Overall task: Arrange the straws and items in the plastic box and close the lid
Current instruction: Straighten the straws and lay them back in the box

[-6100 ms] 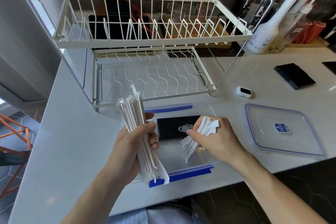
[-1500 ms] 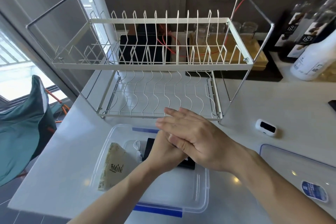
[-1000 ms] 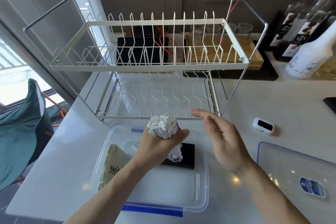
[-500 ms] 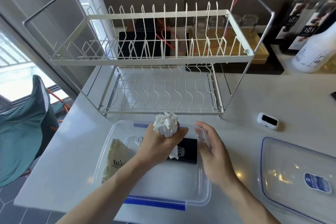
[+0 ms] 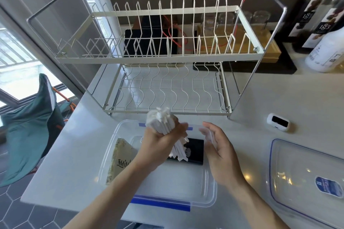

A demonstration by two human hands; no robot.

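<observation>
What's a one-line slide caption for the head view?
Left hand grips wrapped straws upright over the open plastic box; right hand open beside it.

There is a single view, from a wide-angle camera worn on the person's head, looking forward and steeply down over the white worktop point(image 5: 279, 98). It sits close: both forearms enter from the bottom edge, and the left hand point(image 5: 160, 143) and right hand point(image 5: 219, 154) fill the lower middle of the frame above the plastic box point(image 5: 210, 191). The wire dish rack point(image 5: 167, 57) stands just beyond, facing the camera, with the wall behind it at the top. Straight lines bow toward the edges; the floor shows at lower left, the lid point(image 5: 305, 176) at lower right
</observation>
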